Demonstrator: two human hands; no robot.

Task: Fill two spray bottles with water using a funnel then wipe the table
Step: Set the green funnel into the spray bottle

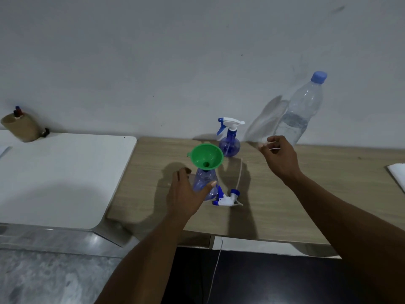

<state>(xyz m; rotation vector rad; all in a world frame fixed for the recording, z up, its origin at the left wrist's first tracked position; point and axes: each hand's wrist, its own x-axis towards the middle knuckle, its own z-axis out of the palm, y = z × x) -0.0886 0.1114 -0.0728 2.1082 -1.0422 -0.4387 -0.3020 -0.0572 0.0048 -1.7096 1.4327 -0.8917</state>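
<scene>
A green funnel (206, 157) sits in the neck of a blue spray bottle (205, 183) on the wooden table (285, 194). My left hand (186, 191) wraps around that bottle's left side. The bottle's white and blue spray head (228, 199) lies on the table just to its right, its tube pointing away. A second blue spray bottle (229, 141) with its head on stands behind, near the wall. A large clear water bottle (300, 113) with a blue cap, partly full, stands at the back right. My right hand (278, 156) hovers with fingers apart just left of the water bottle, holding nothing.
A white table (54, 178) adjoins the wooden one on the left, with a tan pen holder (20, 127) at its far corner. A white cloth or paper (397, 174) lies at the right edge. A thin white cable (215, 270) hangs below the table's front edge.
</scene>
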